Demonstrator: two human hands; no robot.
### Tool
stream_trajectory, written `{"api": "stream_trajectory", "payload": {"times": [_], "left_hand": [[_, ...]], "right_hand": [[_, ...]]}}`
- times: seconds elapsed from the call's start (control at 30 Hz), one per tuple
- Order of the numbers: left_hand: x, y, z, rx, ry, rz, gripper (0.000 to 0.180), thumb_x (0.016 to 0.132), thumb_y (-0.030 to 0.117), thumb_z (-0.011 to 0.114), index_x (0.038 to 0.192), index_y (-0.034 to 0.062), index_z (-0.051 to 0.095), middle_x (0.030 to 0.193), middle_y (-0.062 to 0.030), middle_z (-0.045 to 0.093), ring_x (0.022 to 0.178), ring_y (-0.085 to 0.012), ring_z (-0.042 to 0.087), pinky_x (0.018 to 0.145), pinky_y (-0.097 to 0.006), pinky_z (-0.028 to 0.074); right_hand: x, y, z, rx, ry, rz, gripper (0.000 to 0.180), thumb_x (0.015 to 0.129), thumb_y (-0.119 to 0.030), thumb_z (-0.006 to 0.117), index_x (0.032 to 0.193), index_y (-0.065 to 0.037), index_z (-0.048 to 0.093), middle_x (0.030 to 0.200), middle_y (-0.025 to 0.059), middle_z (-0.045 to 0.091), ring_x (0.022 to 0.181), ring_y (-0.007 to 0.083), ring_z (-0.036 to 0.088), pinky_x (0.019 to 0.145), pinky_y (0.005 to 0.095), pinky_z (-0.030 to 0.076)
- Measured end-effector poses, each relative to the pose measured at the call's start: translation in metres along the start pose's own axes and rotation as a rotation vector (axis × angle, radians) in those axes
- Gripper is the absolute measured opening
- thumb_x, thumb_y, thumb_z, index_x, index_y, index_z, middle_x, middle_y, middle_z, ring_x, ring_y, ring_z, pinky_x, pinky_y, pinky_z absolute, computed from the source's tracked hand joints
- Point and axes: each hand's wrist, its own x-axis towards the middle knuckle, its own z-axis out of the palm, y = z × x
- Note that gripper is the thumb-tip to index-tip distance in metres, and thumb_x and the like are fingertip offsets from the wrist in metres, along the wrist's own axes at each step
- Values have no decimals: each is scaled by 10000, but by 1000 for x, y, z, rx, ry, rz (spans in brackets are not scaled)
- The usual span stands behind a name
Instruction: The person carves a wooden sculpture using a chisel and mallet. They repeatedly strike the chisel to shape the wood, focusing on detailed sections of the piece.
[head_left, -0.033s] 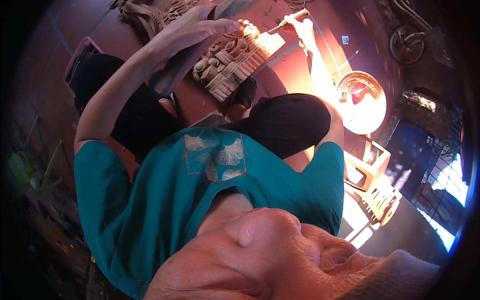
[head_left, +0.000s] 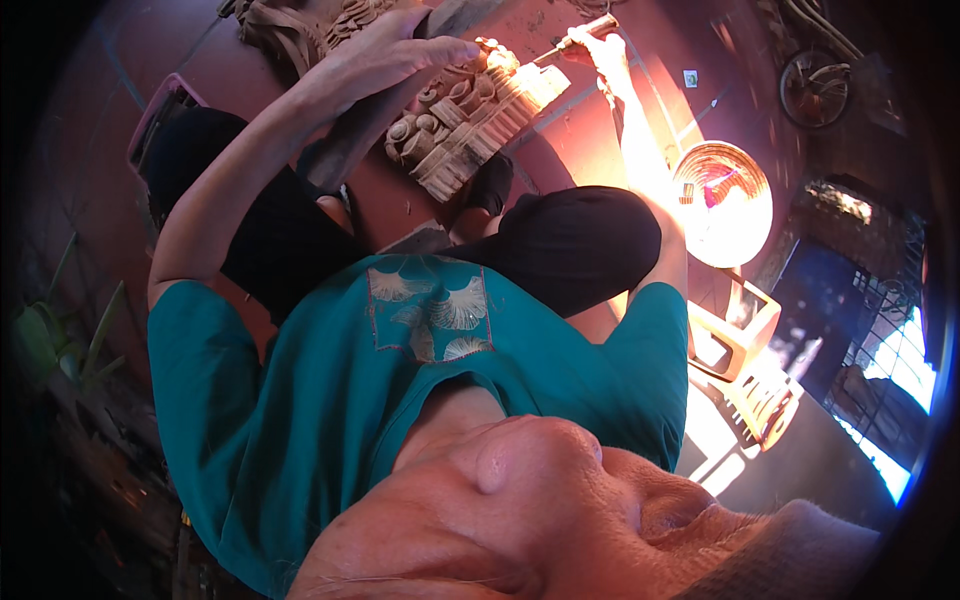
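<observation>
My right hand (head_left: 608, 62) is closed around the wooden handle of a carving chisel (head_left: 549, 54). Its thin metal shaft points left, its tip at the sunlit end of a carved wooden piece (head_left: 455, 130) with scrolls, rounded knobs and ridges. Glare washes out that end, so I cannot tell whether the tip touches the wood. At the left, my left hand (head_left: 385, 60) reaches over a long dark beam (head_left: 350, 140). Its thumb is stretched out toward the top of the carving; the other fingers are partly hidden.
Another carved wooden piece (head_left: 340, 25) lies beyond my left hand on the red tiled floor (head_left: 560, 150). On the right are a round woven basket (head_left: 722, 165) in bright sun and a small wooden stool or frame (head_left: 750, 320). A round dark-rimmed object (head_left: 815, 90) stands farther right.
The chisel and my right hand have shifted very slightly up and to the left. My left hand and the carving look much the same.
</observation>
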Motion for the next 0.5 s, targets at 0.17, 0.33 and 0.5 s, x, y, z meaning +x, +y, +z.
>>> {"api": "stream_trajectory", "payload": {"times": [0.17, 0.33, 0.5], "left_hand": [[1, -4, -2, 25, -21, -36, 545, 908, 468, 710, 1124, -14, 577, 749, -15, 575, 555, -75, 580, 472, -216, 492], [3, -3, -3, 46, -23, -22, 559, 909, 478, 705, 1128, -19, 574, 748, -17, 576, 557, -76, 581, 476, -216, 496], [3, -3, -4, 22, -33, -29, 539, 906, 475, 708, 1114, -5, 577, 752, -11, 572, 567, -72, 578, 490, -217, 492]], "right_hand": [[-6, -16, 16, -39, -160, 46, 255, 842, -116, 793, 986, 65, 687, 903, 176, 751, 710, 232, 754, 687, 314, 643], [5, -9, 12, -107, -164, 66, 254, 846, -112, 790, 989, 69, 685, 899, 178, 751, 706, 233, 753, 682, 318, 644], [17, 0, -2, -133, -116, 70, 253, 849, -109, 787, 991, 73, 683, 895, 180, 750, 702, 235, 753, 677, 322, 645]]}}
